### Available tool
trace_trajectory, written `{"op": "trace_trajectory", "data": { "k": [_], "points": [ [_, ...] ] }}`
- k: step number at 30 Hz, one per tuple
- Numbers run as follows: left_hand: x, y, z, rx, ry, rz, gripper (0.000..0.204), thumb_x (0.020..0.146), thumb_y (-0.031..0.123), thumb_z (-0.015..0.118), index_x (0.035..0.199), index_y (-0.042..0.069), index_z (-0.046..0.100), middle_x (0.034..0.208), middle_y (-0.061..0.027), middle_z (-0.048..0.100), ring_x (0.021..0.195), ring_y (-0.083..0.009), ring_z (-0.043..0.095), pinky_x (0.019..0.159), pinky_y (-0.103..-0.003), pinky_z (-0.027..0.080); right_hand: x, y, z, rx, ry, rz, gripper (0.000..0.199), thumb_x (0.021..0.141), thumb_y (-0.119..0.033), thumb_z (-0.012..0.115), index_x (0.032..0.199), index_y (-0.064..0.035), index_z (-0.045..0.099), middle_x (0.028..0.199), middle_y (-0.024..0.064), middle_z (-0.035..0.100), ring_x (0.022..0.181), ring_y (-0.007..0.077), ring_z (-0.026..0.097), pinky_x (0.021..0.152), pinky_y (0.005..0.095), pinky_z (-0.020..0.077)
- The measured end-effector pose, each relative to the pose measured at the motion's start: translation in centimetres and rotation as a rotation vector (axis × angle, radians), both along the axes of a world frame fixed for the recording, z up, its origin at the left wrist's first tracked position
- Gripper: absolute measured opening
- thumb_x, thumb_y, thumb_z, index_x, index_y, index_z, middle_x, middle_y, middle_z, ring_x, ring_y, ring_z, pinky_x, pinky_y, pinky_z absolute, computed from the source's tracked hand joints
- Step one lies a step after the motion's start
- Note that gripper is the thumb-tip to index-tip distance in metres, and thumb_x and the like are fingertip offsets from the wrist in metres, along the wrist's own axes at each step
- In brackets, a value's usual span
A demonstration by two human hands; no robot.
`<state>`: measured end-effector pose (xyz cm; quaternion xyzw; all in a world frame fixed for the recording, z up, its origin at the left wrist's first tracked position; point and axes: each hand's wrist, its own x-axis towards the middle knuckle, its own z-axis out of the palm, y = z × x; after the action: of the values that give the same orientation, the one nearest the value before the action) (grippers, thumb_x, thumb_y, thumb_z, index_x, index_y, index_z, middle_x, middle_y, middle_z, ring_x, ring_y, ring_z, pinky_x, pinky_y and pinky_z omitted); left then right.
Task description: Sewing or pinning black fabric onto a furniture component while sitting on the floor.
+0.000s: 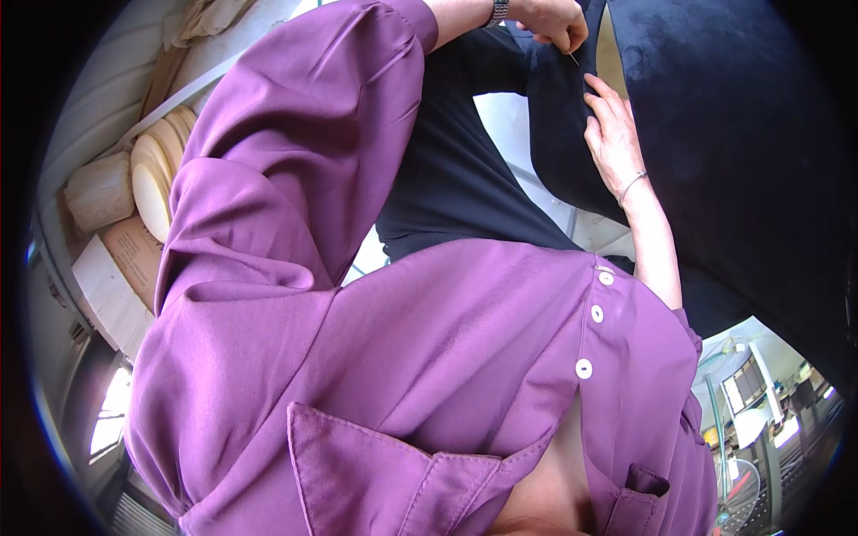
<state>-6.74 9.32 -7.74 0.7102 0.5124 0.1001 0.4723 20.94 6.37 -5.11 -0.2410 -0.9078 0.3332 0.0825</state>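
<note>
Nearest: purple shirt point(429, 357) with white buttons fills the near part of the view; its sleeve rises on the left toward the far edge.
Cloth: dark navy fabric point(715, 152), soft and velvety with a faint nap, spreads across the far right; one rounded fold of it point(559, 134) hangs between the two hands, at the far middle of the view.
Needle: thin, pale metal needle point(573, 58), short and slanted, showing just below the fingertips at the fold's upper edge.
Left hand point(552, 22): fingers pinched closed on the needle, at the far edge of the view, wrist bearing a metal watch strap point(498, 11); the tight pinch seems meant to steer the point into the cloth.
Right hand point(612, 134): fingers fairly straight, laid flat against the fold just right of the needle, a thin bracelet at the wrist; it appears to press the cloth taut so the edge stays put.
Left side: pale round discs point(152, 179) stacked on edge, and a cardboard box point(134, 255) nearer.
Near right: desk clutter with a white fan point(737, 496), small and blurred.
</note>
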Motion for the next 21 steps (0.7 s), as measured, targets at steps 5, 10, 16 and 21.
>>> {"op": "trace_trajectory", "data": {
  "k": [5,10,16,21],
  "points": [
    [-0.2,0.0,0.1,0.01,0.058,-0.018,0.012,0.082,0.013,0.071,0.091,0.01,0.079,0.069,-0.0055,0.071,0.062,-0.0175,0.067,0.06,-0.033,0.053,-0.6,-0.3,0.7,-0.009,-0.083,0.025,0.032,0.091,0.007,0.049,0.123,0.004,0.056,0.151,0.0145,0.046,0.14,0.032,0.046,0.118,0.0376,0.0384],
    [0.4,0.2,1.4,0.03,0.13,-0.03,0.011,0.082,0.014,0.072,0.09,0.011,0.079,0.065,-0.0049,0.07,0.057,-0.0168,0.066,0.056,-0.033,0.053,-0.8,-0.4,1.0,0.026,-0.135,0.008,0.033,0.092,0.008,0.05,0.123,0.0023,0.057,0.149,0.0148,0.048,0.139,0.0321,0.047,0.117,0.0376,0.04],
    [0.7,0.7,2.2,0.0,0.169,-0.071,0.012,0.083,0.014,0.071,0.091,0.011,0.08,0.066,-0.0051,0.071,0.057,-0.0171,0.067,0.055,-0.033,0.054,-0.6,-0.2,0.9,0.022,-0.118,0.012,0.034,0.091,0.008,0.05,0.124,0.0019,0.057,0.149,0.0147,0.049,0.138,0.0324,0.047,0.116,0.0376,0.0407],
    [1.5,1.9,2.2,-0.049,0.24,-0.119,0.015,0.083,0.012,0.071,0.093,0.012,0.081,0.069,-0.0053,0.073,0.06,-0.0182,0.069,0.055,-0.033,0.054,-0.5,-0.2,0.6,0.033,-0.097,0.023,0.035,0.09,0.01,0.051,0.123,0.0027,0.057,0.149,0.0152,0.049,0.138,0.0332,0.047,0.116,0.038,0.0408]
  ]
}}
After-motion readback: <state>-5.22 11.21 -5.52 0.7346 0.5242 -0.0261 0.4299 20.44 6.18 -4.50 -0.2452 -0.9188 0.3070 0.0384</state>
